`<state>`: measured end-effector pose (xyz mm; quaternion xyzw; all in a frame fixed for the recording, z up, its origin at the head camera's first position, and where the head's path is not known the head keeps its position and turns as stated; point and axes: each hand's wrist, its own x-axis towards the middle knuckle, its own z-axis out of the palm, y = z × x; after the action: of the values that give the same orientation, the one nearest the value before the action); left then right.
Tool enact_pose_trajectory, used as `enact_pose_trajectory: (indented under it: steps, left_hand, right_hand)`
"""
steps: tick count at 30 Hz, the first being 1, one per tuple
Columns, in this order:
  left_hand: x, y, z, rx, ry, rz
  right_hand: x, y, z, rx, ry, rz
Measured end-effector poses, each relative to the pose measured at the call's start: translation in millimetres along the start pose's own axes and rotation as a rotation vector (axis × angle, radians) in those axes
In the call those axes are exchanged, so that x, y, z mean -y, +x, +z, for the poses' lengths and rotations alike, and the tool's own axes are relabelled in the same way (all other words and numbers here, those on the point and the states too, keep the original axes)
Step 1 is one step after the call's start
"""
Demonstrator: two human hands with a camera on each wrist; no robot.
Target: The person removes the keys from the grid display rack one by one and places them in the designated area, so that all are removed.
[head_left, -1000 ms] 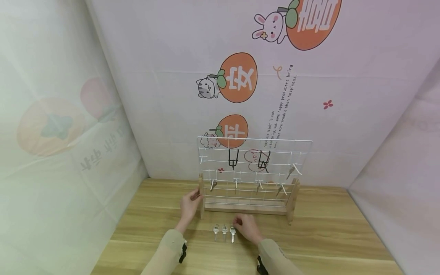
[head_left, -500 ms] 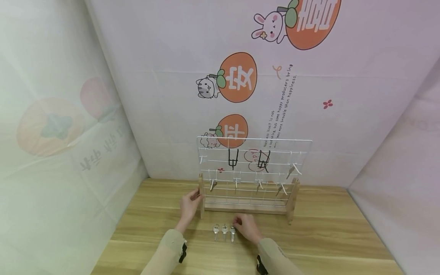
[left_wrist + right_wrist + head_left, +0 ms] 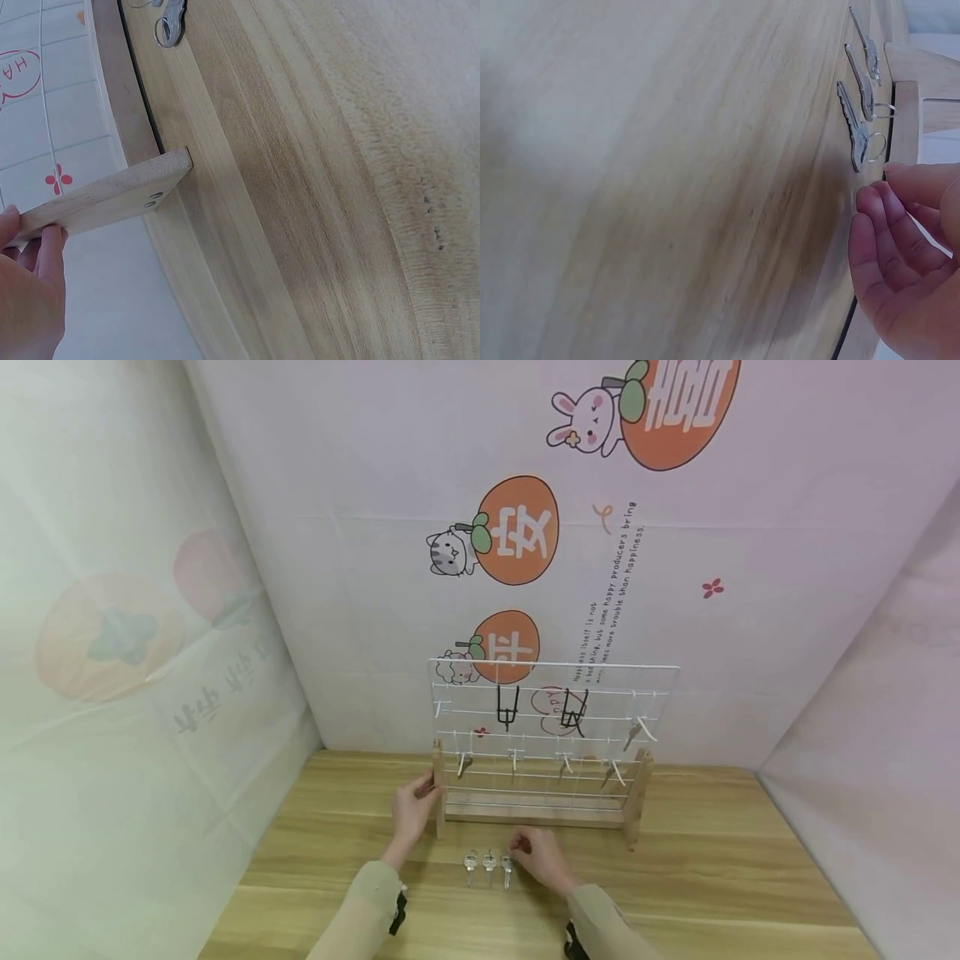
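- The left hand [image 3: 412,810] gripped the left wooden post [image 3: 112,193] of the rack [image 3: 534,817], its thumb on one face and its fingers against the other.
- The right hand [image 3: 542,856] was loosely curled, thumb and fingertips close together; it held nothing visible and sat just beside the nearest key [image 3: 857,144].
- That key was the right-hand one of three loose keys [image 3: 490,862] lying in a row on the table [image 3: 720,860], in front of the rack.
- In the right wrist view, a thin metal ring [image 3: 885,137] ran through its head, close to the thumb.
- The rack stood upright, its white wire panel between two wooden posts.
- More keys hung from several of its white hooks [image 3: 615,770]; two black hooks [image 3: 507,714] were higher up.
- A printed cloth [image 3: 375,610] covered the wall behind.
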<state>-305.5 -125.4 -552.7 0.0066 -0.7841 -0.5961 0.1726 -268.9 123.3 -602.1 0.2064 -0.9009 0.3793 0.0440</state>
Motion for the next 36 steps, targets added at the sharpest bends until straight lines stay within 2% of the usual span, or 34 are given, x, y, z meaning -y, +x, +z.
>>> enact_pose_trajectory:
  steps: [12,20,27,31,36]
  left_hand:
    - [1.5,0.6,-0.4,-0.003,-0.007,0.017]
    - [-0.6,0.4,-1.2,0.005,0.003,-0.012]
    - [0.4,0.1,-1.3,0.01,0.012,0.006]
    - [0.3,0.9,-1.5,0.015,0.004,-0.011]
    - [0.4,1.0,-2.0,0.021,0.0,-0.01]
  right_hand:
    - [7.6,-12.3,-22.9,-0.035,0.025,0.01]
    - [14.9,-16.0,-35.7,-0.098,0.021,0.032]
    - [22.7,-18.5,-50.2,-0.163,0.035,0.084]
    - [26.9,-20.6,-61.4,-0.185,0.055,0.111]
    - [32.1,-24.7,-75.4,-0.233,0.073,0.115]
